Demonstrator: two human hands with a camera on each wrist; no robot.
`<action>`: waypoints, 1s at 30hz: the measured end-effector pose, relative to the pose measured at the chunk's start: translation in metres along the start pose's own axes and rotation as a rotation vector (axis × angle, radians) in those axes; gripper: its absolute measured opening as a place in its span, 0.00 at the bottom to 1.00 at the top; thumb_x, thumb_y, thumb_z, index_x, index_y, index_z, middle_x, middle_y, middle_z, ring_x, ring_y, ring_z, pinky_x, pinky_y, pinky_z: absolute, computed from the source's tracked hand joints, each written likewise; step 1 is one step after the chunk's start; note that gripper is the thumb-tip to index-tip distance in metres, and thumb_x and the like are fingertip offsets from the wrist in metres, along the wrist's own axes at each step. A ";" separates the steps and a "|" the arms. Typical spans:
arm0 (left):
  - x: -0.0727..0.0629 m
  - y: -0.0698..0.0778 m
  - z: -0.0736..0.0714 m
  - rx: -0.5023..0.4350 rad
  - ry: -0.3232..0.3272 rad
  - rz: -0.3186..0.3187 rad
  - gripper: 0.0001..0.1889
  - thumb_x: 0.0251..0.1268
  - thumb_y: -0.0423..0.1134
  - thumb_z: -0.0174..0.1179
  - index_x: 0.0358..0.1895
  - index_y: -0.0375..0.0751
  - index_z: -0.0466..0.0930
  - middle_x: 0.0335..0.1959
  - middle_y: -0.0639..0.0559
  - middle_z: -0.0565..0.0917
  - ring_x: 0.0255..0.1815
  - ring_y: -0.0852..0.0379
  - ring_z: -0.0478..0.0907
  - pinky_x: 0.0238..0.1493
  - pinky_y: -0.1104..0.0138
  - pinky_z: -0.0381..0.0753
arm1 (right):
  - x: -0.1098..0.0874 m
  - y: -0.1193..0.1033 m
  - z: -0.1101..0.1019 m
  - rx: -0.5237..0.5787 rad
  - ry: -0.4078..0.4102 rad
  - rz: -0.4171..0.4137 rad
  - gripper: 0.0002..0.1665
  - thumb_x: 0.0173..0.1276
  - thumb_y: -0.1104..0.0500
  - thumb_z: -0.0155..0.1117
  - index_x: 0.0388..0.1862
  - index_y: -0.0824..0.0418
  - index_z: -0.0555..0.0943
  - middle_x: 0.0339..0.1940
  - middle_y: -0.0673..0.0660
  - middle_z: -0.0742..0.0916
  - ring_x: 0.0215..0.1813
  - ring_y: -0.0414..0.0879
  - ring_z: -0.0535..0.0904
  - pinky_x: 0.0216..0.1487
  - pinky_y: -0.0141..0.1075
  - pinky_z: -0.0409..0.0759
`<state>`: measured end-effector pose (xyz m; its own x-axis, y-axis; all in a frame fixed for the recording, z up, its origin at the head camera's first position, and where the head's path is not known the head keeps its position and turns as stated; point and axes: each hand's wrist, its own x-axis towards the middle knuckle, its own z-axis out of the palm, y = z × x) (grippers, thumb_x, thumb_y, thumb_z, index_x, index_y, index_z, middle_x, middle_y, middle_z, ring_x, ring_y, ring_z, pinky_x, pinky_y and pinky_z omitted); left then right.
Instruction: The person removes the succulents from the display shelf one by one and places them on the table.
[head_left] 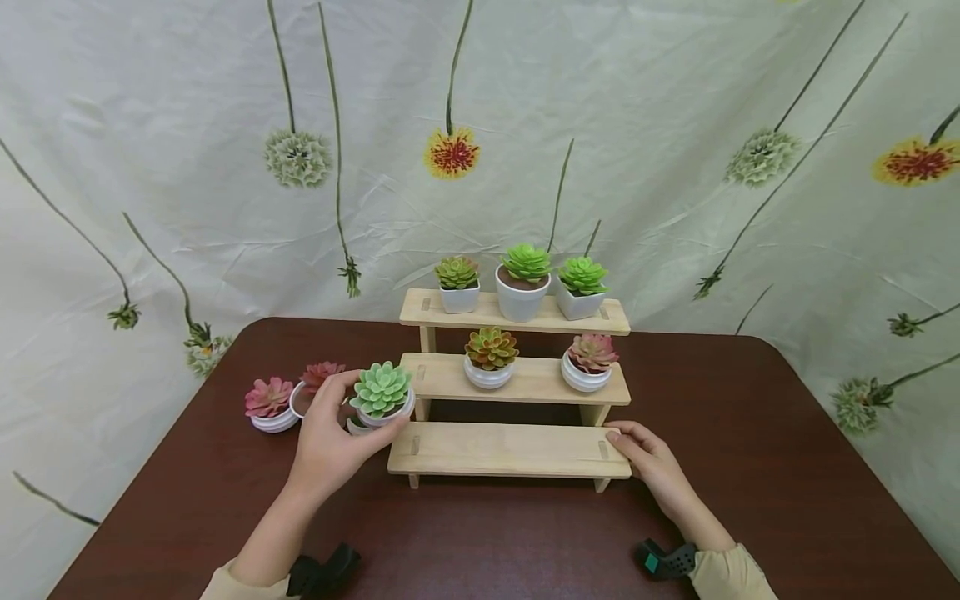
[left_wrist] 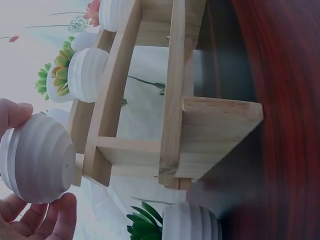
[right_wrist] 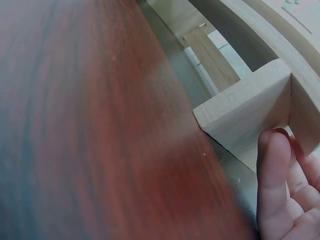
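My left hand (head_left: 330,446) grips a white ribbed pot with a pale green artificial succulent (head_left: 382,390), thumb on one side and fingers on the other. The pot is in the air by the left end of a three-tier wooden plant stand (head_left: 510,450). In the left wrist view the underside of the white pot (left_wrist: 42,160) shows between the fingertips. My right hand (head_left: 656,467) holds the right end of the lowest shelf. In the right wrist view the right hand's fingers (right_wrist: 274,160) bend up against the stand's end, beside its leg.
Three green potted succulents (head_left: 522,287) stand on the top shelf. A brownish-green succulent (head_left: 491,350) and a pink one (head_left: 591,357) sit on the middle shelf. Left of the stand, a pink potted succulent (head_left: 270,402) and others partly hidden by my left hand stand on the dark table (head_left: 525,542).
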<state>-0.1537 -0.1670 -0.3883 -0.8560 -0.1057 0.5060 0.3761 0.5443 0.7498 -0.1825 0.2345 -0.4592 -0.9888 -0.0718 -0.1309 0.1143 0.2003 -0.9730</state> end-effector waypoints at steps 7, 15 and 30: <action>-0.007 -0.004 -0.006 0.012 -0.008 -0.027 0.34 0.37 0.36 0.78 0.53 0.35 0.72 0.48 0.50 0.75 0.45 0.64 0.69 0.41 0.80 0.71 | 0.000 0.000 -0.001 0.010 -0.005 -0.006 0.23 0.70 0.52 0.57 0.55 0.68 0.73 0.44 0.60 0.79 0.38 0.46 0.79 0.36 0.35 0.79; -0.015 -0.010 -0.006 0.052 -0.024 -0.003 0.34 0.36 0.37 0.78 0.53 0.38 0.73 0.47 0.52 0.75 0.42 0.65 0.69 0.37 0.77 0.72 | -0.001 0.000 -0.001 0.013 0.000 -0.004 0.23 0.70 0.52 0.57 0.56 0.68 0.73 0.44 0.60 0.79 0.38 0.46 0.79 0.36 0.35 0.79; -0.030 -0.025 -0.003 0.067 -0.034 0.007 0.34 0.33 0.37 0.79 0.51 0.39 0.75 0.49 0.51 0.76 0.46 0.66 0.67 0.39 0.80 0.70 | -0.001 -0.001 0.000 0.010 -0.011 0.001 0.24 0.70 0.52 0.57 0.56 0.68 0.72 0.44 0.61 0.79 0.38 0.46 0.79 0.37 0.35 0.79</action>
<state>-0.1363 -0.1795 -0.4209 -0.8653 -0.0736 0.4958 0.3589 0.5994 0.7154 -0.1816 0.2347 -0.4584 -0.9876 -0.0820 -0.1336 0.1161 0.1902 -0.9748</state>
